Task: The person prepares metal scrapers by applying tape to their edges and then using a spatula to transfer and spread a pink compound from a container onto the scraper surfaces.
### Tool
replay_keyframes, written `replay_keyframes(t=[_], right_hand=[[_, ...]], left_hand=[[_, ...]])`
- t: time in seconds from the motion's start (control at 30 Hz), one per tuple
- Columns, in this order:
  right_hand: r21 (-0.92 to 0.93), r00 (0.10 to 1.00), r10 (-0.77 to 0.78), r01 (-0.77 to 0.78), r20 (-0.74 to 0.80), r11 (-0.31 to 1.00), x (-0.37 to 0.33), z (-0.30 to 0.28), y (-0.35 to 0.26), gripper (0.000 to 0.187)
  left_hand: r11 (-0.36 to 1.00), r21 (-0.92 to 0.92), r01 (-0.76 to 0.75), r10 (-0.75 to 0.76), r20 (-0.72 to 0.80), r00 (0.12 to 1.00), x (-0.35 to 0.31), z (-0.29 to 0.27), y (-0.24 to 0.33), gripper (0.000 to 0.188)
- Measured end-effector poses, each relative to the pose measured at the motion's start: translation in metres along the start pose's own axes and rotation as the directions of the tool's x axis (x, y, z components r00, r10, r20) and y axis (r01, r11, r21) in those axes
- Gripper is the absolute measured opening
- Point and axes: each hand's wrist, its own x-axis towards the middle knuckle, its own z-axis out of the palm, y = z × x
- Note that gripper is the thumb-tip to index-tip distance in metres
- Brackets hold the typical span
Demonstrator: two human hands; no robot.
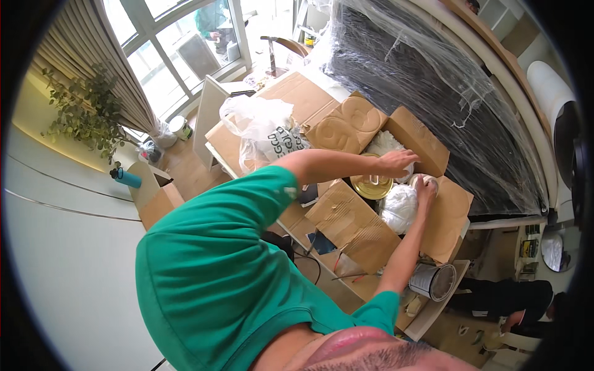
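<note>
An open cardboard box (422, 139) with its flaps folded out stands on the table. Inside it are a gold-coloured metal tin (370, 187) and white plastic-wrapped bundles (398, 209). My left hand (398, 162) reaches across the tin to the box's far side, its fingers curled over something white that it mostly covers. Close by, my right hand (426, 190) grips a pale, round-ended item whose kind I cannot make out. Both hands are inside the box's opening, a little apart from each other.
A white plastic bag (263, 127) lies on cardboard left of the box. A metal paint can (432, 281) stands at the table's right end. Plastic-wrapped dark panels (427, 80) rise behind. A plant (86, 108) and blue bottle (127, 177) are leftward. Another person (507, 300) is at lower right.
</note>
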Motion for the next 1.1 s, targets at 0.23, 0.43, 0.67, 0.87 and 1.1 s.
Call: replay_keyframes(t=[0.23,0.43,0.67,0.87,1.1], right_hand=[[0.134,0.988,0.087,-0.07,-0.124,0.988,-0.017,-0.011,-0.02,0.062],[0.116,0.942,0.059,-0.022,-0.33,0.993,-0.021,-0.01,-0.016,0.054],[0.146,0.717,-0.242,0.433,-0.654,0.889,-0.047,-0.01,-0.059,0.033],[0.308,0.577,0.154,0.179,-0.802,0.934,-0.035,-0.031,0.0,0.037],[0.526,0.576,0.264,0.352,-0.774,0.774,-0.088,-0.085,-0.046,0.022]], left_hand=[[0.939,0.121,-0.322,0.321,0.026,0.947,0.067,0.093,-0.031,0.056],[0.987,-0.043,-0.156,0.161,0.29,0.943,0.076,0.092,-0.036,0.062],[0.999,-0.001,-0.04,0.039,0.284,0.958,0.045,0.165,-0.152,0.031],[0.983,0.131,-0.125,0.07,0.361,0.93,0.088,0.148,-0.061,0.045],[0.907,-0.391,0.155,-0.151,0.041,0.988,0.005,-0.013,-0.016,0.04]])
